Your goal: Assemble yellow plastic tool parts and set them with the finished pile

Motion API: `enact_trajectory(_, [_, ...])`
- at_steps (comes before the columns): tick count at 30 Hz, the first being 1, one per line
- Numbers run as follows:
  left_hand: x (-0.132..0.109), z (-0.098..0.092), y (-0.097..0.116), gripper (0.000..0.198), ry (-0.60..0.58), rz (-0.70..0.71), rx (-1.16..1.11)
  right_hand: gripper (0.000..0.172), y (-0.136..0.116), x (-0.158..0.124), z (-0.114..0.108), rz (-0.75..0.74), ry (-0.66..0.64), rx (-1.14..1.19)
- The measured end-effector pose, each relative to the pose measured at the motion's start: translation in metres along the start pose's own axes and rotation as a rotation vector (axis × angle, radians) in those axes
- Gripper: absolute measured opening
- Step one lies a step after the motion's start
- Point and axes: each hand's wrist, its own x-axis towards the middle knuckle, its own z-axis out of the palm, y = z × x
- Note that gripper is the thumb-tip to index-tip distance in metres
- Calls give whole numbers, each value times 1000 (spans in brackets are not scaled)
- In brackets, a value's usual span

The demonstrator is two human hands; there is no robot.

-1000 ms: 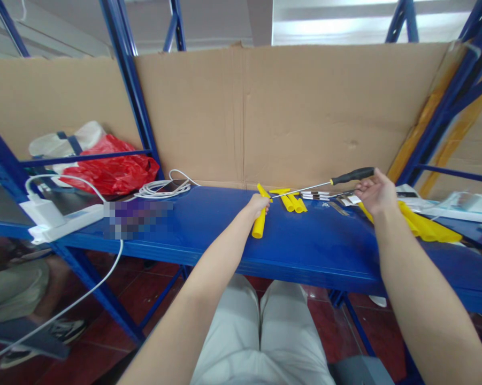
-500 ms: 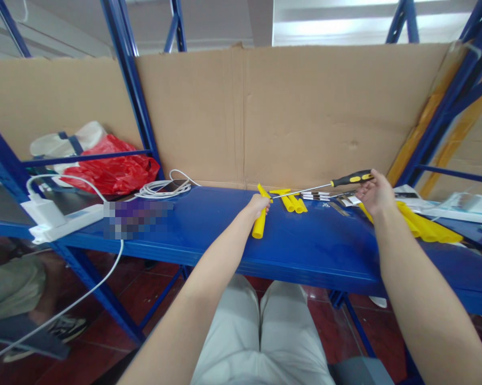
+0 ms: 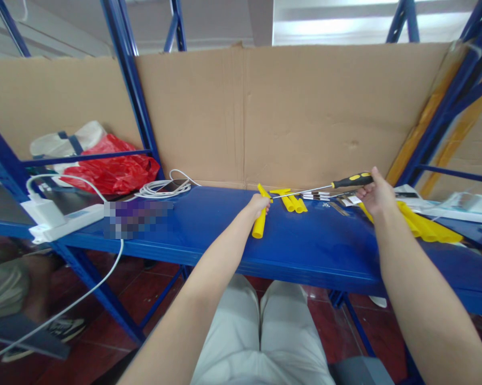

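Nearest me are the pale trousers (image 3: 260, 331) of the lap, then the front lip of the blue shelf (image 3: 208, 230). Just past that lip I have the left hand (image 3: 260, 204) clenched around a yellow T-shaped tube (image 3: 258, 229), its open end pointing toward me and its crosspiece on the far side of the fist.

The relation I read most closely is the screwdriver (image 3: 337, 184): its long axis runs crosswise, sloping down from right to left, roughly square to the tube's stem. Its tip meets the tube at the left fingers; whether it is seated in anything there, I cannot tell. The right hand (image 3: 376, 197) is nearer the black-and-yellow handle, pinching its butt end between thumb and fingers.

Just beyond the held tube lie more yellow tubes (image 3: 295, 203), with white-and-brown strips (image 3: 316, 195) to their right. Another yellow bundle (image 3: 425, 229) sits beside the right forearm. Behind everything, I see the cardboard panel (image 3: 297, 117) standing upright.
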Motion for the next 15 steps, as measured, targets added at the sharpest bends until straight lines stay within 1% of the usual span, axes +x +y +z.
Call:
enact_trajectory(2, [0,0,0,16,3,-4,-1,43,-3,-5,5,20,62,-25])
enact_trajectory(4, [0,0,0,16,3,-12,-2,44,-7,-11,9,40,77,-17])
enact_trajectory(7, [0,0,0,14,4,-22,-5,41,-11,-16,13,53,39,-4])
enact_trajectory(10, [0,-1,0,14,6,-24,-3,41,-10,-15,12,49,13,-35])
enact_trajectory(15, [0,0,0,14,21,-26,3,47,-5,-11,7,8,-31,-53])
